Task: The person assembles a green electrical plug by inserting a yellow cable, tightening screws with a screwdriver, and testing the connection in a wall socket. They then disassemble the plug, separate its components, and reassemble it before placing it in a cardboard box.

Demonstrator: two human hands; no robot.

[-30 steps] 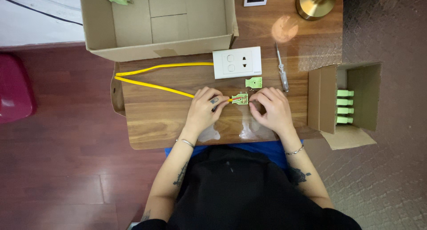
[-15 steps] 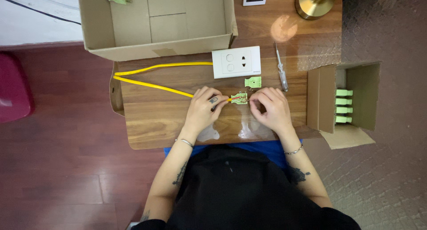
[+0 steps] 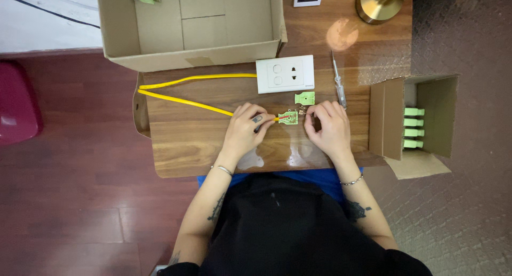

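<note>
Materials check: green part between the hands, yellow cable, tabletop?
Green part: looks like moulded plastic, matte, with small metal bits inside; too small to be sure. Yellow cable: smooth, flexible sheath, likely PVC or rubber. Tabletop: wood grain under glossy lacquer, reflecting light; could be veneer or laminate.

the wooden table [image 3: 181, 148] looks glossy, throwing back light – the large cardboard box [image 3: 160, 52] is matt brown paperboard. the yellow cable [image 3: 186, 102] has a smooth plastic jacket, the small green plug part [image 3: 288, 117] is plastic, and the lamp base [image 3: 380, 2] is shiny brass-coloured metal.
</note>
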